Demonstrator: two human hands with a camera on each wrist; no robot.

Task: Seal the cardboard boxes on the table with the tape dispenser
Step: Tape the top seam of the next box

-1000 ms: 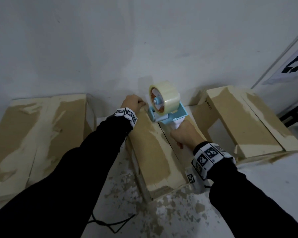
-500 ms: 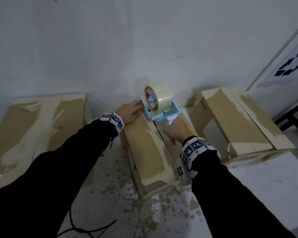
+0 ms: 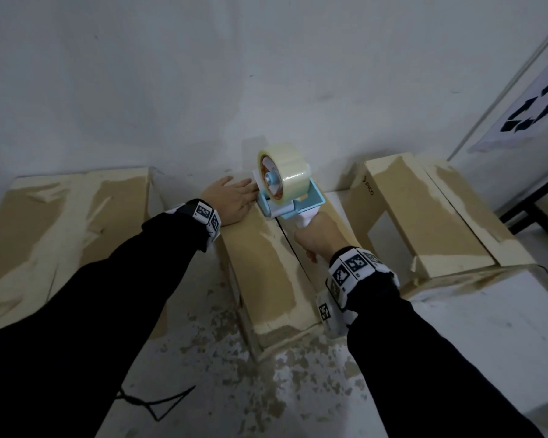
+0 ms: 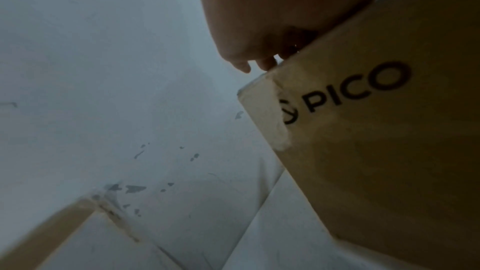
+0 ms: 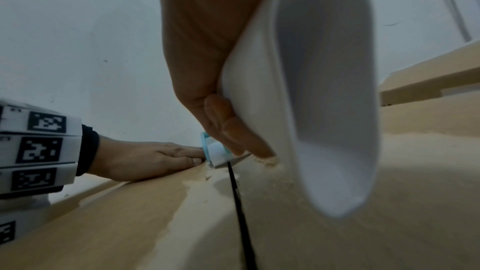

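Note:
A blue and white tape dispenser with a roll of clear tape stands at the far end of the middle cardboard box. My right hand grips its white handle, fingers curled round it. The dispenser's front touches the box top at the dark seam between the flaps. My left hand lies flat on the left flap beside the dispenser, fingers straight. In the left wrist view the fingertips reach past the far corner of the box, printed PICO.
A wide flat cardboard box lies at the left and another PICO box at the right. The white wall stands just behind the boxes. The table top is white with worn patches; a black cable lies near its front.
My left hand has gone from curled over the box's far edge to lying flat on the left flap. The dispenser stays at the far end of the seam.

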